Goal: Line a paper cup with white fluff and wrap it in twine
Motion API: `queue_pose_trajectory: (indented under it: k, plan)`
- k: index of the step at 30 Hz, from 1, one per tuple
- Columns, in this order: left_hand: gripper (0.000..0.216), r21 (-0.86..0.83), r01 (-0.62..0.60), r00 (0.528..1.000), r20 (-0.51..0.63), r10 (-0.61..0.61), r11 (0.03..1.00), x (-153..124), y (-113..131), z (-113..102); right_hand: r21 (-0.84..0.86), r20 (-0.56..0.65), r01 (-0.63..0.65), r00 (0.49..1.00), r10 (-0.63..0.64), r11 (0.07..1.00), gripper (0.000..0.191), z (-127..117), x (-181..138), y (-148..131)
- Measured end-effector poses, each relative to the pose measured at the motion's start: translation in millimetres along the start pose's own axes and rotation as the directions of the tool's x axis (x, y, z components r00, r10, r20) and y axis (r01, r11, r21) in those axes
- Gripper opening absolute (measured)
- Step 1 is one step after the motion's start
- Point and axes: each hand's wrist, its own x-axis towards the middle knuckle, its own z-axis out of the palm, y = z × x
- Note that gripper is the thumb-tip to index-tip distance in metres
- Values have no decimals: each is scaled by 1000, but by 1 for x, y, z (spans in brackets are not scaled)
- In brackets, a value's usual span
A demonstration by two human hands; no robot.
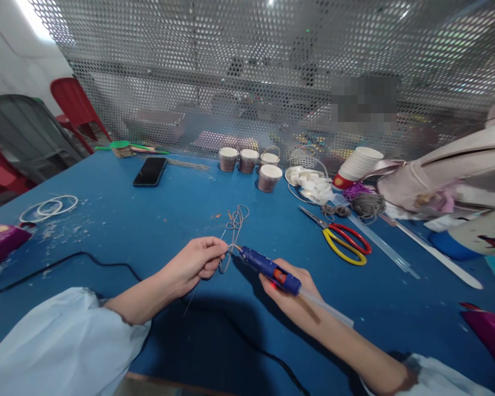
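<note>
My left hand [198, 263] pinches a thin wire stem together with looped grey yarn [236, 225]; the loops stick out beyond the fingertips. Part of the wire pokes out below the hand. Wrapped around a blue hot glue gun [268, 268] is my right hand [292, 286]. The gun's nozzle points left and sits at or very near the yarn by my left fingertips; I cannot tell if it touches. A clear glue stick [328, 309] juts from the gun's back end. A red light glows on its underside.
Scissors [340, 240] with red and yellow handles lie to the right, near grey yarn balls [367, 204] and glue sticks [379, 242]. Several small pots [269, 179] stand at the back beside a phone [150, 171]. A black cord [103, 262] crosses the blue table [119, 225].
</note>
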Motion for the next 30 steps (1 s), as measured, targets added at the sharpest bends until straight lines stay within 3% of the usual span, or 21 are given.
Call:
queue_pose_trajectory:
  k: [3,11,19,25,30]
  plan:
    - [20,5,-4,1000,-10,4,1000,0,0,0,7,-24,-16,1000,16,1000,16,-1,1,-3]
    - [18,0,0,1000,-24,0,1000,-1,1,1,36,20,101,995,-102,994,12,2,-1,-4]
    - [19,11,10,1000,-19,-9,1000,-3,3,3,-7,7,35,999,-35,999,14,3,1,2]
    - [19,9,10,1000,-18,-10,1000,-3,3,3,53,-23,-67,997,68,996,16,-2,3,0]
    - [18,4,7,1000,-7,-7,1000,-3,4,4,76,12,-16,1000,15,997,16,-3,2,-7]
